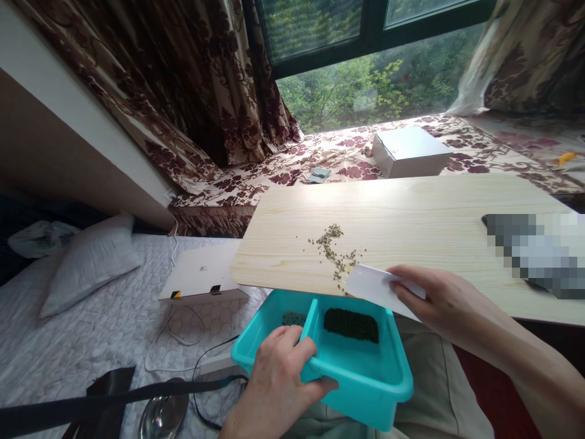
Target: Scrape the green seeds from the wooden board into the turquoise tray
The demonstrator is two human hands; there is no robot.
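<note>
My left hand (286, 375) grips the near rim of a turquoise two-compartment bin (365, 369), close to its divider. Dark green beans (351, 325) lie in the right compartment; a few small bits show in the left one, partly behind my hand. In my right hand (432, 292) is a stiff white card (377, 285), pinched between thumb and fingers and held at the table's near edge. Its left end touches or nearly touches a scattered trail of small green beans (329, 241) on the pale wooden table (411, 213). The bin sits below that edge, against my lap.
A blurred-out dark device (539, 253) lies at the table's right. Behind, a white box (414, 149) rests on the flowered window seat. On the bed to the left are another white box (201, 271), cables, a pillow (94, 259) and a metal bowl (164, 414).
</note>
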